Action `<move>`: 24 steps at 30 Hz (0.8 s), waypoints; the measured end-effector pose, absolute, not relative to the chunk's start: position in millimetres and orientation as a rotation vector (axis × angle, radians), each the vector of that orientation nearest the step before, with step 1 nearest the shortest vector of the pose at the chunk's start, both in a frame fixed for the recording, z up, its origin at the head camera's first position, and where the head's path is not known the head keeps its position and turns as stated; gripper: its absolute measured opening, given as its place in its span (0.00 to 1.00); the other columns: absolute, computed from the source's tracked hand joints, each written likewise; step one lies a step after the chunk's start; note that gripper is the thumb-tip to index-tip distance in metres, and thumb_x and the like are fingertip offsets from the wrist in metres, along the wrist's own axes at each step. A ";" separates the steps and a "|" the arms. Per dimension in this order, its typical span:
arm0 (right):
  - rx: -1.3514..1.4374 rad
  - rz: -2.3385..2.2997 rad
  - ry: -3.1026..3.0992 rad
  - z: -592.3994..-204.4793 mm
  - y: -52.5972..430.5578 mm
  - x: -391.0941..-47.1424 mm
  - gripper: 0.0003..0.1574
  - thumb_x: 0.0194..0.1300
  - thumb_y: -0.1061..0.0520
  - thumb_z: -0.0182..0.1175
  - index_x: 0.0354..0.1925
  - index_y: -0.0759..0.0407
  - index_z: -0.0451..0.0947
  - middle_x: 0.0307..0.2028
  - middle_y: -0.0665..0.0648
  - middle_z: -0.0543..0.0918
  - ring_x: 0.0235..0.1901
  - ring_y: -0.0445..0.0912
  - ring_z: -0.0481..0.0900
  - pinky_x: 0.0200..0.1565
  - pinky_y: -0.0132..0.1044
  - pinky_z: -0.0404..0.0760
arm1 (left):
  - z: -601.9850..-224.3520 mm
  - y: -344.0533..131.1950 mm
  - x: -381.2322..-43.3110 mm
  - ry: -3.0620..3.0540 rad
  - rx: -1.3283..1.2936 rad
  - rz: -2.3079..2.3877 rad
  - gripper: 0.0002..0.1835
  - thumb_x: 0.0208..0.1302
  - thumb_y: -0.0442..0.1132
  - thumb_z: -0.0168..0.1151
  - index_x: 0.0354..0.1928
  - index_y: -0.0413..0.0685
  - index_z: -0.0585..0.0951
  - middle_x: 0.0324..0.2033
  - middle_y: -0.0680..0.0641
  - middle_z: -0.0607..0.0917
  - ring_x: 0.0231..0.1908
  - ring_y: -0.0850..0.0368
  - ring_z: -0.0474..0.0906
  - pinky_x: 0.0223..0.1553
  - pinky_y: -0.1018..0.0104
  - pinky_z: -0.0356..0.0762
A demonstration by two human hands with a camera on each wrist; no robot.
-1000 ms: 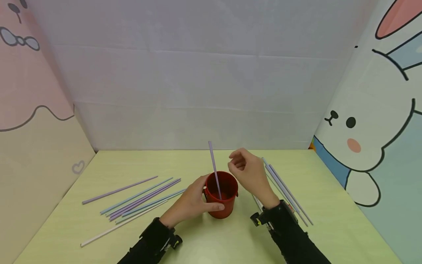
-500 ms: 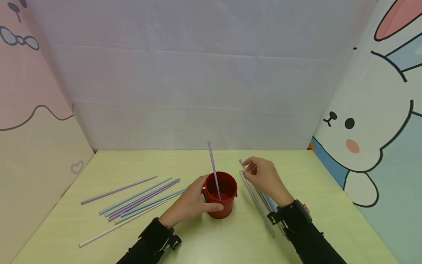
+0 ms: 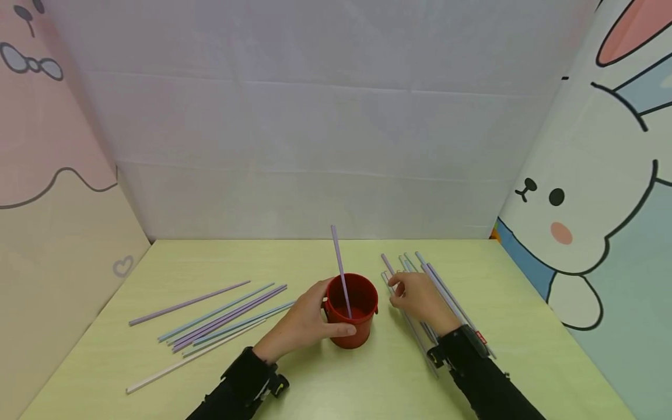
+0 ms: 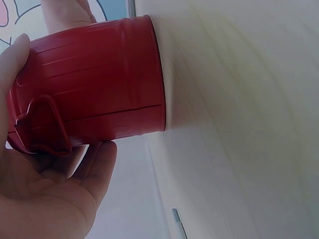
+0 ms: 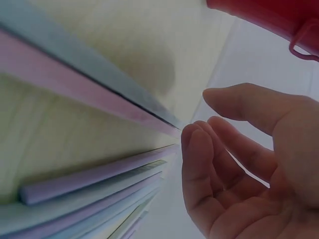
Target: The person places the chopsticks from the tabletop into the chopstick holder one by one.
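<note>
My left hand (image 3: 310,319) holds a small red bucket (image 3: 353,332) upright on the table, fingers around its far side and thumb on the near wall. The left wrist view shows the bucket's looped ear (image 4: 47,122) between thumb and fingers. One thin purple stick (image 3: 341,268) leans inside it, standing well above the rim. My right hand (image 3: 420,297) is over the right group of thin sticks (image 3: 451,294), which are purple, blue, green and grey. In the right wrist view its thumb (image 5: 244,97) is apart from the bent fingers, with nothing between them.
On the left lies another spread of thin sticks (image 3: 231,318), with a white stick (image 3: 194,357) nearest the front and a lone purple stick (image 3: 189,302) behind. A white sheet (image 3: 315,146) backs the pale table (image 3: 336,385); printed cartoon panels stand at both sides.
My right hand has moved from beside the bucket's rim to the right and down onto the right-hand sticks. Some of those sticks have shifted. The left hand and bucket look unmoved.
</note>
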State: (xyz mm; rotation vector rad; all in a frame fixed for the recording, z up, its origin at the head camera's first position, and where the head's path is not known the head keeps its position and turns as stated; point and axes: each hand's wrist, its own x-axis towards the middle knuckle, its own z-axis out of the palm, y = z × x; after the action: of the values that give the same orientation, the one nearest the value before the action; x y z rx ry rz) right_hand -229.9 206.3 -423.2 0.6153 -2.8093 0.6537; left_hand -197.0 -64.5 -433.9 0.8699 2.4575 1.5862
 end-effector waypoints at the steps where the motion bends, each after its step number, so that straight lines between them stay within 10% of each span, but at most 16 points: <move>1: 0.612 0.655 -2.814 -425.2 206.8 -230.2 0.13 0.50 0.65 0.67 0.38 0.62 0.80 0.22 0.51 0.78 0.20 0.39 0.70 0.23 0.33 0.72 | -433.7 -64.5 -197.0 2.457 0.872 1.587 0.43 0.45 0.56 0.76 0.64 0.67 0.65 0.57 0.62 0.72 0.56 0.63 0.67 0.48 0.62 0.77; 24: 0.511 0.645 -2.904 -433.0 197.8 -225.8 0.17 0.46 0.70 0.64 0.38 0.65 0.77 0.19 0.49 0.72 0.22 0.43 0.69 0.29 0.37 0.73 | -433.9 -64.8 -197.0 2.452 0.869 1.586 0.43 0.46 0.56 0.76 0.65 0.67 0.64 0.57 0.61 0.71 0.56 0.63 0.66 0.46 0.62 0.78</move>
State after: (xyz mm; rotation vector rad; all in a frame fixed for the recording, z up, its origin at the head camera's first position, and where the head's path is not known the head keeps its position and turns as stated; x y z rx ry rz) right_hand -225.8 197.8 -433.0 0.5114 -2.9038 0.6449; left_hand -197.0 -64.8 -433.9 0.8694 2.4525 1.5861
